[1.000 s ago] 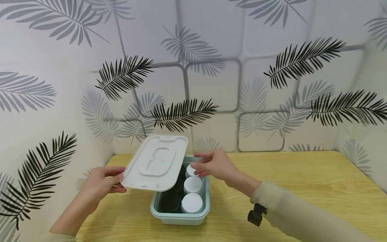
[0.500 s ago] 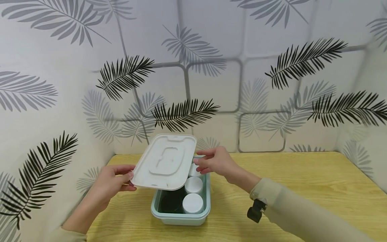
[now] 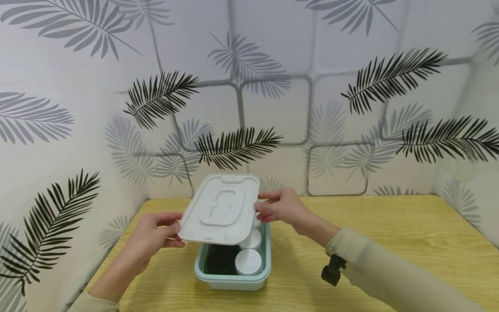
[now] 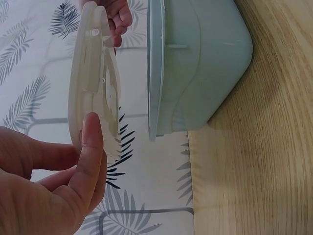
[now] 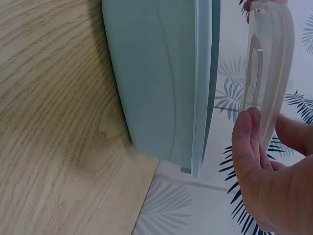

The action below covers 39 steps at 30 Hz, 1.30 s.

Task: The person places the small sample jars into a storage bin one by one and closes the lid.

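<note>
A white plastic lid (image 3: 222, 208) hangs tilted over the pale blue-green storage box (image 3: 232, 284), apart from its rim. My left hand (image 3: 157, 236) pinches the lid's left edge, thumb above and fingers beneath. At the opposite edge is my right hand (image 3: 286, 209); in the right wrist view its fingers (image 5: 247, 142) lie on the lid's underside with the thumb on the other face. Inside the box stand round white-topped containers (image 3: 248, 261) along the right and dark round ones (image 3: 220, 260) along the left. The lid hides the far part of them.
The box stands on a wood-grain table (image 3: 370, 242). Behind and to the left rises a wall covering (image 3: 273, 112) printed with leaves. A small black device (image 3: 334, 269) is strapped at the right sleeve's cuff.
My left hand has carried the lid rightward over the box, covering more of the containers. My right hand has shifted slightly right, and the lid's right edge now meets its fingers.
</note>
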Motion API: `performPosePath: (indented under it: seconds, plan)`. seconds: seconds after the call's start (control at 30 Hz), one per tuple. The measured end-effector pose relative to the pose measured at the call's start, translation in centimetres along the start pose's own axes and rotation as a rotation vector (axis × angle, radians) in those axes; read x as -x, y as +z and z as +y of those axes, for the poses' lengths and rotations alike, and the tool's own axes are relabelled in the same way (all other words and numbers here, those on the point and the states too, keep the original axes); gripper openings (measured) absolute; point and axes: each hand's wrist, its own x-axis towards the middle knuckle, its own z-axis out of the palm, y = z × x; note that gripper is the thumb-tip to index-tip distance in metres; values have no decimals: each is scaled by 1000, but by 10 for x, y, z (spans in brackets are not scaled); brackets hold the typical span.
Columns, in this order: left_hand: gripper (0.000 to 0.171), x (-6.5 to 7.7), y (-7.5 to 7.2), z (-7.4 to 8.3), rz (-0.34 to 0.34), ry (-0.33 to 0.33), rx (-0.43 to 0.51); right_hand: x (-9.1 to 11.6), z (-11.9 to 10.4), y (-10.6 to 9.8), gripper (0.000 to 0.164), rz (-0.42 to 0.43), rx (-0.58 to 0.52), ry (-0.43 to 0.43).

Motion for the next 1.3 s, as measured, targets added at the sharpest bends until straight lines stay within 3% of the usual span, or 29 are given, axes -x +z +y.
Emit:
performPosePath:
  seconds: [0.5,0.83,1.0,1.3]
  plan:
    - [44,2,8,6,-79,4,-4,2,2,-11,51,-21,-20,33]
    - [52,-1,7,7,-170,-11,-42,4,4,-16,53,-32,-43,40]
    - [52,-6,8,10,-216,-30,-84,5,5,-20,52,-30,-37,40]
    - [48,-22,10,16,-226,-67,-160,8,4,-24,53,-38,-45,41]
